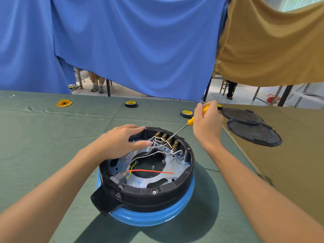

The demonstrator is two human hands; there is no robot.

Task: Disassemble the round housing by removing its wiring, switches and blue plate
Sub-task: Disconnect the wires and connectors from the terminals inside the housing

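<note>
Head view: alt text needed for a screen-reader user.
A person's right hand holds a yellow-handled screwdriver to the switches inside a round black housing, the left hand resting on its rim. It sits on a green-covered table.

Right hand [206, 123] wraps most of the yellow screwdriver [190, 120] handle. I lose the tip among the switches [168, 139] and cannot resolve what it touches. Left hand [121, 142] covers the far-left rim of the round housing [154, 192] and the left ends of the white wires [158, 146]. A tape roll [219, 106] behind the right hand shows only a sliver. Both forearms are cut off at the near edge.
</note>
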